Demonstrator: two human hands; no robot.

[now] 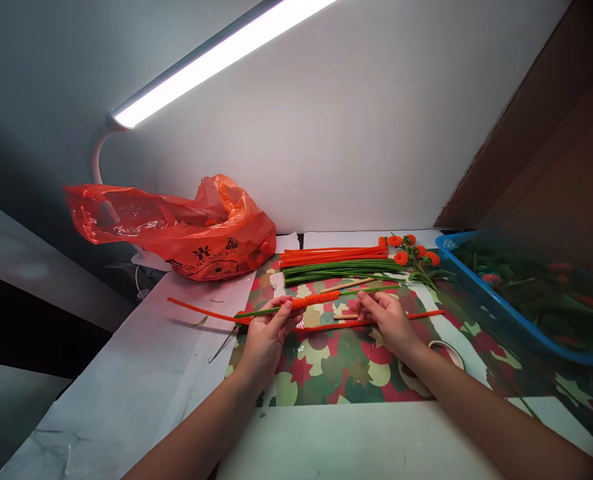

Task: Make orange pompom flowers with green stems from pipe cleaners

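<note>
Pale wall closes off the back of the worktop, with a lit tube lamp slanting across it from the left. White sheeting covers the worktop's left side, its left edge running down to the near left corner. At the back left a red plastic bag slumps open, taking up that corner and reaching the patterned mat. Nearer, an orange fuzzy stem crosses the mat's left edge, and a thin dark tool leans over the same edge (its upper end is hard to make out).

Over the middle of the mat, the left hand pinches a green stem wound with an orange coil; the stem points rightward past the fingers. Beneath it, orange fuzzy length runs along the mat. Behind, near the mat's far edge, lie a bundle of orange stems and a bundle of green stems, with a wooden stick just before them.

To the right, the right hand has thumb and fingers drawn close together beside the free part of the green stem; whether they grip it I cannot tell. Orange flowers lie at the mat's back right, and a tape roll sits by the right forearm. A blue basket full of greenery bounds the right side, under a brown panel. Between the forearms, a white strip along the near edge leaves room.
</note>
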